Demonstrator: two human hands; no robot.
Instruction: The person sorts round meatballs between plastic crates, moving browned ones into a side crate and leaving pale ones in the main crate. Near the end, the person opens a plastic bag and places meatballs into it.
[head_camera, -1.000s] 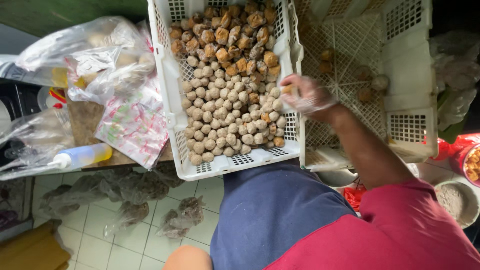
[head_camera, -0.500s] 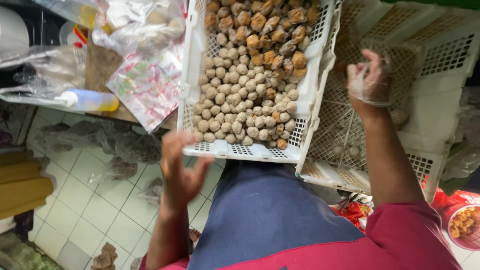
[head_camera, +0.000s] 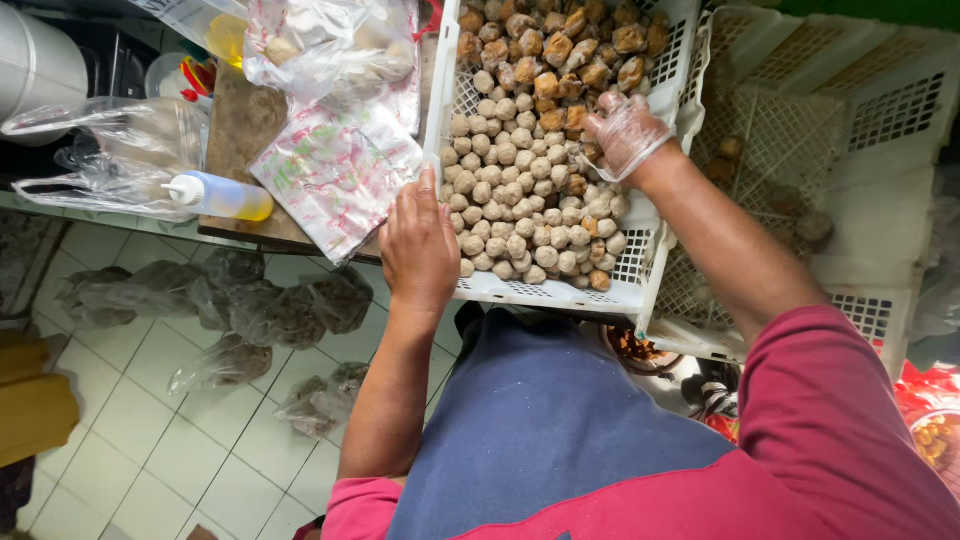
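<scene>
Head cam looking straight down here. Left hand (head_camera: 420, 245) is bare and sits on the near-left rim of a white perforated plastic crate (head_camera: 520, 290), fingers together and lying flat-ish along the edge, thumb tucked toward the wall. Can't tell whether it's really clamping the rim or just resting on it.

Right hand (head_camera: 625, 130) has a thin clear plastic glove on and is down in the crate over on the right side, fingers curled loosely into the pile. It's touching the food, but I can't tell whether it has actually picked anything up.

That crate is full of small round pale meatballs (head_camera: 520, 190) in the near half, and darker brown fried chunks (head_camera: 560, 45) toward the far end. Right beside it, touching, is a second white crate (head_camera: 860, 130), with just a few brown pieces scattered inside.

Left of the main crate there's a wooden board (head_camera: 240, 130) with some clear plastic bags (head_camera: 340, 160) on it, one with a printed pattern, plus a squeeze bottle (head_camera: 215, 195) of yellow liquid lying on its side. More bunched-up plastic bags (head_camera: 250, 310) are down on the white tiled floor (head_camera: 150, 440). The person's wearing a red sleeve (head_camera: 850, 420) and a blue apron (head_camera: 550, 430).
</scene>
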